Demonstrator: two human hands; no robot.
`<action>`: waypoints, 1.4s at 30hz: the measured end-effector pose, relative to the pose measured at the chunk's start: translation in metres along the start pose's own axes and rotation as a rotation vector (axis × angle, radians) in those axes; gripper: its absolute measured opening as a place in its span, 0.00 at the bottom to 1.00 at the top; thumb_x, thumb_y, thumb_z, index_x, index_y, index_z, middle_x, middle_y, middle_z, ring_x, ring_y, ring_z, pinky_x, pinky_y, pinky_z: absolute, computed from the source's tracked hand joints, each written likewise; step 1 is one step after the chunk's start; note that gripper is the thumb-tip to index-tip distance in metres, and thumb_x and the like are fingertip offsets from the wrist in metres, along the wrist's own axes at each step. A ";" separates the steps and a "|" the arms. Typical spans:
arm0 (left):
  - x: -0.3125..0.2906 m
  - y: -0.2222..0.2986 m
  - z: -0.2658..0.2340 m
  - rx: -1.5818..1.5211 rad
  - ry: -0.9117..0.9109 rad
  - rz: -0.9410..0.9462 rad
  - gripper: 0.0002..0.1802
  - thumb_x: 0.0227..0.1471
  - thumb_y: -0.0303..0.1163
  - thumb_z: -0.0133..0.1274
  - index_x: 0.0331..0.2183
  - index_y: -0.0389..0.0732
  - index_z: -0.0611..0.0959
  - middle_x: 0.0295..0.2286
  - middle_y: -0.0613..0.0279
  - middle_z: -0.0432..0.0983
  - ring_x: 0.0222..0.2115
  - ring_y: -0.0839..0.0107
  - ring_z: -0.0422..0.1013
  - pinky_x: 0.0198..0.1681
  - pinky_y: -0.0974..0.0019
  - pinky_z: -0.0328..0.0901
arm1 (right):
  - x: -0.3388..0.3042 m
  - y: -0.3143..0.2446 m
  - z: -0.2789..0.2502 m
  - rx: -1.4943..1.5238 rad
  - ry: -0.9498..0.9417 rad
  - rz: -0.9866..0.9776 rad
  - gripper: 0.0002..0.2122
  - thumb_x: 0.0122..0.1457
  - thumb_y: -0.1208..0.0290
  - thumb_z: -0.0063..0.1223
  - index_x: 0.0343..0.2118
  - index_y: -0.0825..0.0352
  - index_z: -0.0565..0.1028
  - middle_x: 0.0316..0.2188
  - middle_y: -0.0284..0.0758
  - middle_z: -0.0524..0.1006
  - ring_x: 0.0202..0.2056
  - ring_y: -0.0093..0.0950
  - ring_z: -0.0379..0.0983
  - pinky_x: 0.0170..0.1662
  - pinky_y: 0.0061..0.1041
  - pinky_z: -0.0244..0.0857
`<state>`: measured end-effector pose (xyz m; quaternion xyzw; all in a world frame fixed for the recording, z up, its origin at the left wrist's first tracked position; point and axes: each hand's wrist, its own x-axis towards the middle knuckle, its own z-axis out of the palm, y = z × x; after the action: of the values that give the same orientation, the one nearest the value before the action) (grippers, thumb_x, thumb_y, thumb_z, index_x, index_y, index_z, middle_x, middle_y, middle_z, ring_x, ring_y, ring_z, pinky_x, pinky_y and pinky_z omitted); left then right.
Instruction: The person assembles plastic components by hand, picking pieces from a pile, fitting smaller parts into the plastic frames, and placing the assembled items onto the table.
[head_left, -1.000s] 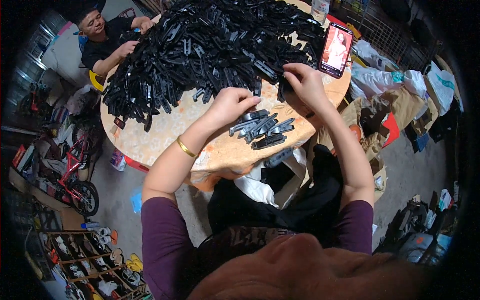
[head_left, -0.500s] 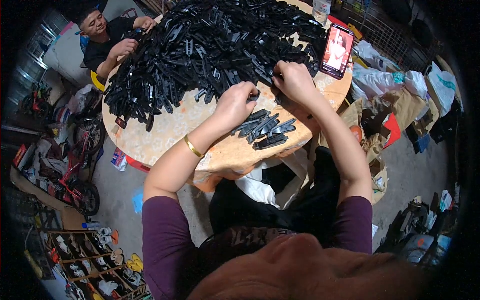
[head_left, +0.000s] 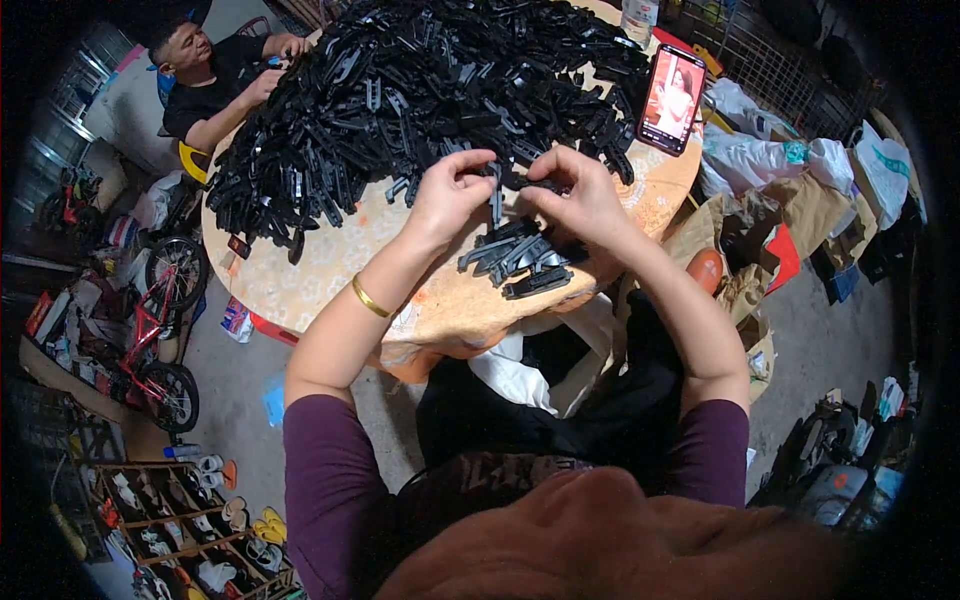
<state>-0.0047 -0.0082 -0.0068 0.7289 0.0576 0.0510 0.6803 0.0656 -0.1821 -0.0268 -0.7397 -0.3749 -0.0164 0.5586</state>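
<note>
My left hand (head_left: 452, 198) pinches a long, narrow black plastic piece (head_left: 496, 197) between thumb and fingers, upright above the table's near part. Facing it, my right hand (head_left: 584, 200) is closed, thumb against fingers, on a small dark piece mostly hidden by the fingertips. Just below both hands lies a small group of similar black pieces (head_left: 518, 258), roughly side by side on the patterned tablecloth (head_left: 340, 270). A large heap of loose black plastic pieces (head_left: 400, 100) covers the far part of the round table, its near edge close behind my fingers.
A phone (head_left: 672, 100) with a lit screen stands at the table's right, and a clear bottle (head_left: 639, 20) is behind it. Another person (head_left: 215, 85) sits at the far left, hands at the heap. Bags (head_left: 790, 165) lie right; a red bicycle (head_left: 150, 340) and shoe rack (head_left: 190, 530) are left.
Both hands have drawn back from the heap's edge and come closer together. A narrow black piece now shows in my left fingers. The other person's near hand has moved closer to the heap.
</note>
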 end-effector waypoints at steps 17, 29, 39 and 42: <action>0.000 0.001 -0.002 -0.310 -0.106 -0.156 0.14 0.52 0.23 0.44 0.42 0.30 0.70 0.30 0.56 0.73 0.27 0.74 0.73 0.32 0.75 0.71 | -0.006 -0.016 0.005 -0.466 0.116 -0.576 0.13 0.39 0.79 0.56 0.33 0.68 0.73 0.30 0.38 0.72 0.32 0.36 0.69 0.34 0.30 0.65; 0.000 0.005 -0.003 -0.349 -0.145 -0.114 0.15 0.56 0.29 0.42 0.43 0.31 0.71 0.33 0.55 0.74 0.28 0.74 0.74 0.34 0.76 0.71 | -0.002 -0.017 -0.006 -0.335 0.111 -0.543 0.14 0.41 0.78 0.56 0.35 0.67 0.74 0.30 0.37 0.71 0.33 0.34 0.69 0.35 0.29 0.64; -0.007 0.003 0.005 -0.342 -0.217 -0.062 0.17 0.52 0.24 0.47 0.45 0.30 0.71 0.35 0.55 0.73 0.32 0.73 0.73 0.36 0.74 0.70 | -0.004 -0.017 0.002 -0.505 0.118 -0.664 0.10 0.41 0.74 0.56 0.30 0.65 0.73 0.30 0.34 0.72 0.33 0.34 0.69 0.35 0.29 0.64; -0.011 0.009 0.005 -0.282 -0.224 -0.010 0.19 0.50 0.22 0.49 0.45 0.30 0.70 0.37 0.55 0.72 0.33 0.73 0.72 0.38 0.73 0.70 | -0.004 -0.020 -0.003 -0.388 0.082 -0.551 0.12 0.43 0.72 0.57 0.33 0.66 0.73 0.32 0.35 0.73 0.34 0.34 0.70 0.36 0.29 0.64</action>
<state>-0.0147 -0.0149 0.0015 0.6272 -0.0226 -0.0264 0.7781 0.0522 -0.1844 -0.0111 -0.7018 -0.5280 -0.2674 0.3965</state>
